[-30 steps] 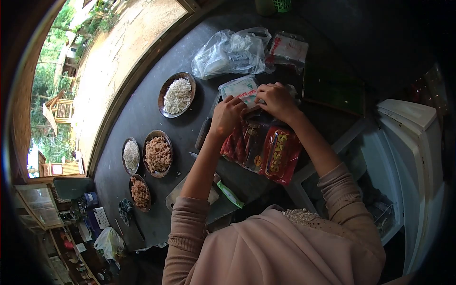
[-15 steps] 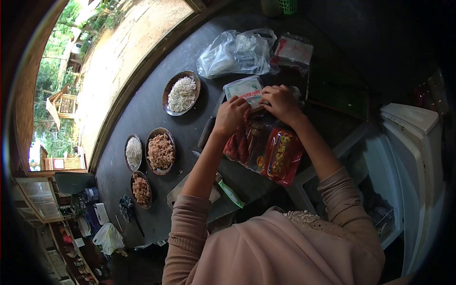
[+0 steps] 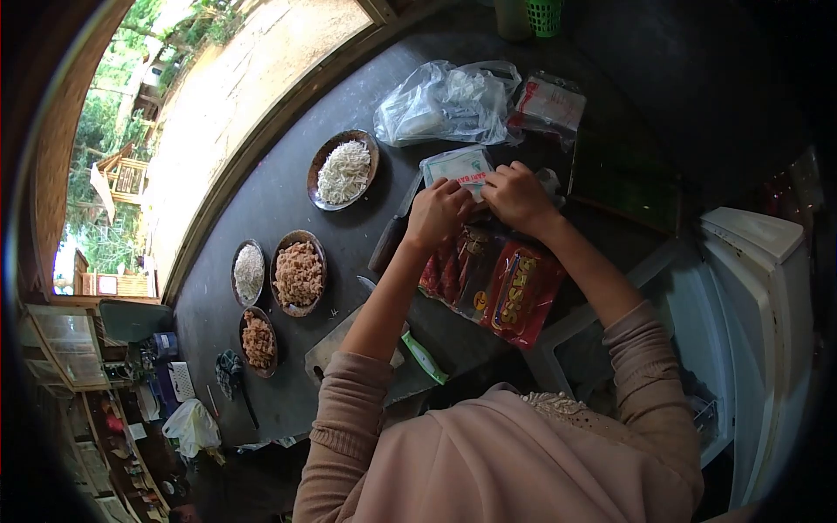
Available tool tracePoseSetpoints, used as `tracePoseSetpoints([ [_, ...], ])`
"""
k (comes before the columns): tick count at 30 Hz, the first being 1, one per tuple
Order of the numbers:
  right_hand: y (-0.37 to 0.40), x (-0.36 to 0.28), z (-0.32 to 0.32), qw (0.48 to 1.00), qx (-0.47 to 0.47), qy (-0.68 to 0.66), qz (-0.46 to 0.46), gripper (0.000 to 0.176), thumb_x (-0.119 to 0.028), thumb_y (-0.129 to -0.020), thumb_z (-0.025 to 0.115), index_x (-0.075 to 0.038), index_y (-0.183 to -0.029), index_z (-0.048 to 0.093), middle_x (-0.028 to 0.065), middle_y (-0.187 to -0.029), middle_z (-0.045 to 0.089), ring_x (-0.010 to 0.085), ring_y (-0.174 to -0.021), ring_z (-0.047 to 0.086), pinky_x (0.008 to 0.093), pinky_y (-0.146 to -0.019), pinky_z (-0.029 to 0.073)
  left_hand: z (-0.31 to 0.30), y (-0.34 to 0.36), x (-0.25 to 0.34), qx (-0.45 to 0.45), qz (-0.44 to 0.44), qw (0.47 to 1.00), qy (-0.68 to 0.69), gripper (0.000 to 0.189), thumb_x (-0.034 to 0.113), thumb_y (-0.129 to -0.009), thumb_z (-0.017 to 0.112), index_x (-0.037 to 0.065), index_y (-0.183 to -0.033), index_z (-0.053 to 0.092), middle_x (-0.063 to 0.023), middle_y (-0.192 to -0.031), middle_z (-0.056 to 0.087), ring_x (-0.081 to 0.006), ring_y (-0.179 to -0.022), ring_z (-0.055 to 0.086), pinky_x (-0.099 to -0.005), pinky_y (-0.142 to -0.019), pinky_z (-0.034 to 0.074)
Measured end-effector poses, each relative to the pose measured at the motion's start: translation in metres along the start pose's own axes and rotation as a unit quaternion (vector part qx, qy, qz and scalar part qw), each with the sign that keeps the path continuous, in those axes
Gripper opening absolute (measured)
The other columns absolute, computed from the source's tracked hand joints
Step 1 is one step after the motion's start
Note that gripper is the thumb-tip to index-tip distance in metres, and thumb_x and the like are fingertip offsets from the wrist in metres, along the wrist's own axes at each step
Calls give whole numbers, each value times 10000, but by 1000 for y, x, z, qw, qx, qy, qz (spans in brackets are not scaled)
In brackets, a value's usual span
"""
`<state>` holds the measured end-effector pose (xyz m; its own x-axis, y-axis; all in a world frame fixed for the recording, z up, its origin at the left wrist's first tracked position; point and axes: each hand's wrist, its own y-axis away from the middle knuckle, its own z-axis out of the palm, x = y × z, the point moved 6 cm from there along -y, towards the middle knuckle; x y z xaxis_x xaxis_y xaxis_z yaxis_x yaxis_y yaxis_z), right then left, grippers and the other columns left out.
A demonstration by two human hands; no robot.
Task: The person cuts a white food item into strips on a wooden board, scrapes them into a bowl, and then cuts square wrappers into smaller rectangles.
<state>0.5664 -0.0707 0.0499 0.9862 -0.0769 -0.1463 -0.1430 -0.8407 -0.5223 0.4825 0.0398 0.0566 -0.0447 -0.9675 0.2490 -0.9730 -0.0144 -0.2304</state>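
My left hand [image 3: 438,212] and my right hand [image 3: 518,197] are side by side, fingers curled on the near edge of a clear plastic packet [image 3: 457,166] with red and green print. Just below them lies a red and yellow package [image 3: 523,296], and dark red sausage-like pieces [image 3: 443,272] in clear plastic beside it. A dark-handled knife [image 3: 389,242] lies left of my left hand. Nearer to me are a green-handled knife [image 3: 425,357] and a cutting board [image 3: 328,348], partly behind my left forearm.
Bowls hold white shreds [image 3: 343,173], brown crumbly food [image 3: 299,275], white grains [image 3: 248,274] and more brown food [image 3: 259,342]. A clear plastic bag [image 3: 446,106] and a red-white packet [image 3: 551,106] lie beyond my hands. An open white container [image 3: 757,235] stands at right.
The view has shifted slightly. My hands have come closer together at the packet's near edge, and the fingers of both remain closed on it.
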Motion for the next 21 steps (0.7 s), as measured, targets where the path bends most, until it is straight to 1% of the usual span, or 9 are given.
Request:
tracePoseSetpoints([
  [3, 5, 3, 0, 999, 18, -30, 24, 132, -168, -823, 622, -94, -728, 675, 79, -808, 661, 266, -836, 648, 417, -778, 475, 3, 2, 1, -13, 11, 1000, -5, 200, 139, -749, 707, 106, -946, 724, -58, -956, 675, -280, -944, 638, -390, -813, 549],
  [6, 4, 8, -6, 995, 43, -79, 49, 113, -161, -820, 649, -90, -738, 680, 71, -826, 665, 269, -840, 654, 424, -783, 483, 8, 1, -2, 5, 46, 999, -19, 242, 117, -717, 706, 119, -958, 728, -50, -977, 677, -279, -958, 636, -384, -821, 548],
  [12, -4, 12, -2, 994, -9, -76, 72, 87, -166, -816, 670, -102, -773, 710, 59, -850, 679, 270, -841, 680, 428, -780, 499, 4, -2, -3, -15, -15, 1000, 22, 169, 138, -813, 687, 141, -974, 740, -50, -984, 677, -285, -957, 638, -391, -827, 546],
  [14, -4, 16, 6, 987, -85, -87, 104, 85, -160, -784, 747, -103, -846, 736, 47, -945, 691, 249, -933, 674, 412, -835, 500, 0, -3, 1, 13, 15, 999, 29, 114, 160, -816, 671, 102, -911, 696, -50, -907, 643, -268, -921, 638, -400, -770, 549],
  [15, -5, 17, 6, 987, -85, -88, 105, 85, -160, -784, 747, -103, -846, 736, 47, -945, 691, 249, -933, 674, 412, -835, 500, 0, -2, 1, 12, 15, 999, 29, 114, 160, -816, 671, 102, -911, 696, -50, -907, 643, -268, -921, 638, -400, -770, 549],
  [17, -5, 19, 8, 984, -95, -93, 115, 104, -168, -784, 753, -92, -853, 736, 48, -968, 696, 258, -953, 676, 416, -850, 502, 0, 0, 9, 8, 80, 996, -34, 183, 160, -776, 667, 83, -940, 691, -52, -898, 631, -259, -905, 634, -402, -742, 544],
  [18, -4, 19, 9, 984, -95, -95, 115, 104, -168, -784, 753, -92, -853, 736, 48, -968, 696, 258, -953, 676, 416, -850, 502, 2, 1, 10, 7, 80, 996, -34, 183, 160, -776, 667, 83, -940, 691, -52, -898, 631, -259, -905, 634, -402, -742, 544],
  [20, -4, 15, 2, 992, -18, -97, 83, 76, -176, -801, 702, -107, -817, 728, 77, -891, 680, 287, -865, 689, 421, -793, 509, 7, 6, 17, 35, 115, 990, -72, 146, 136, -826, 671, 64, -952, 654, -83, -895, 615, -290, -893, 623, -410, -756, 533],
  [21, -2, 14, 2, 992, -19, -98, 83, 76, -176, -801, 702, -107, -817, 728, 77, -891, 680, 287, -865, 689, 421, -793, 509, 10, 6, 17, 35, 114, 990, -72, 146, 136, -826, 671, 64, -952, 654, -83, -895, 615, -290, -893, 623, -410, -756, 533],
])
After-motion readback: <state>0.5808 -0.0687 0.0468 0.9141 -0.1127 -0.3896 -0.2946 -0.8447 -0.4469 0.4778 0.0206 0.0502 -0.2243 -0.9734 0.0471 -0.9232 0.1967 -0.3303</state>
